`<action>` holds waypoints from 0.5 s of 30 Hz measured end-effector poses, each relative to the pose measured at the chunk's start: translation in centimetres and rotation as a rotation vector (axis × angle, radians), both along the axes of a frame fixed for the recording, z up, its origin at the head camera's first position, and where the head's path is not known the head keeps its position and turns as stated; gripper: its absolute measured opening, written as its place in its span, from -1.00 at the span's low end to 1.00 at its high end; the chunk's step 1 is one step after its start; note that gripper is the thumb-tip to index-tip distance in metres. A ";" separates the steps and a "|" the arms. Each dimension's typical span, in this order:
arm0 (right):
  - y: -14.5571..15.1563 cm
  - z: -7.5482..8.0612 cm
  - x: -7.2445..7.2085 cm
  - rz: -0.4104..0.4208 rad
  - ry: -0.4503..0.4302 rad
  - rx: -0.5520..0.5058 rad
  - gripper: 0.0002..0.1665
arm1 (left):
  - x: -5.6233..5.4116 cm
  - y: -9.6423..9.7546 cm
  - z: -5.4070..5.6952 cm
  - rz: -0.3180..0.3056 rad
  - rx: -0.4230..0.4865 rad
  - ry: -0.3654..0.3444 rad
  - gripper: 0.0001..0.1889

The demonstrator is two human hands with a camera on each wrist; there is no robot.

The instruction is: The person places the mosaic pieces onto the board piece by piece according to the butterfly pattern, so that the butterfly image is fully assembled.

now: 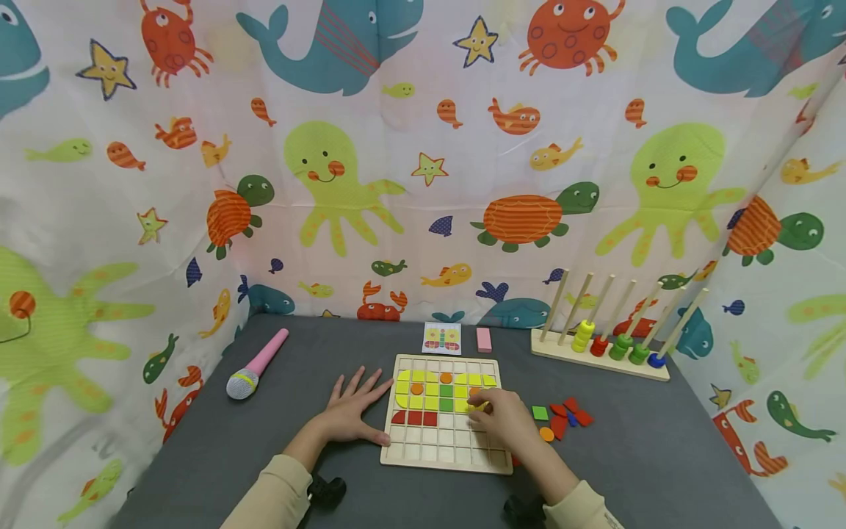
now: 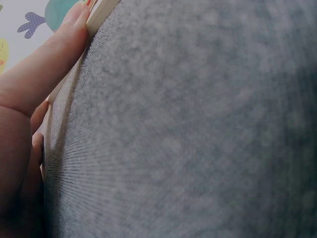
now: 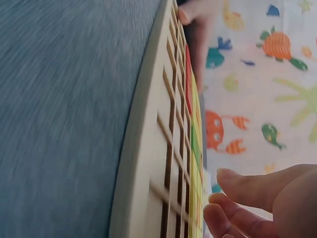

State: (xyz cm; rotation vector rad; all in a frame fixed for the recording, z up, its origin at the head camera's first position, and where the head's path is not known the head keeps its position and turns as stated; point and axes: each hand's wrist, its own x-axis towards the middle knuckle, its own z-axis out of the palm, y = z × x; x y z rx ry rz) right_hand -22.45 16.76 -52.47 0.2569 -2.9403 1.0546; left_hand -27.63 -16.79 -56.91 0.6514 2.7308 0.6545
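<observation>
A wooden grid board (image 1: 456,457) lies flat on the dark table. Its upper rows carry yellow tiles (image 1: 403,402), orange discs (image 1: 417,389) and green squares (image 1: 446,404); red tiles (image 1: 415,418) fill part of a lower row on the left. Against the board's left edge rests my left hand (image 1: 350,411), fingers spread and thumb at the rim. My right hand (image 1: 505,415) is over the board's right side by the yellow tiles, fingers loosely bent. In the right wrist view its fingertips (image 3: 228,179) show no piece between them.
Right of the board lie loose red pieces (image 1: 558,427), a green square (image 1: 540,413), an orange disc (image 1: 546,434) and a blue piece (image 1: 572,419). Behind it are a pattern card (image 1: 441,338) and pink block (image 1: 484,340). A toy microphone (image 1: 258,365) and peg stacker (image 1: 601,356) flank these.
</observation>
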 end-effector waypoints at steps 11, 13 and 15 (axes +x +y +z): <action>5.3 0.0 0.7 -0.145 -0.011 0.022 -0.74 | 0.0 -0.1 0.2 0.001 0.009 -0.019 0.25; 6.4 -0.1 0.7 -0.160 -0.007 0.049 -0.73 | 0.0 -0.1 0.2 0.003 0.006 -0.023 0.24; 7.6 -0.3 0.6 -0.174 -0.004 0.080 -0.71 | -0.1 0.0 0.3 0.005 0.005 -0.028 0.23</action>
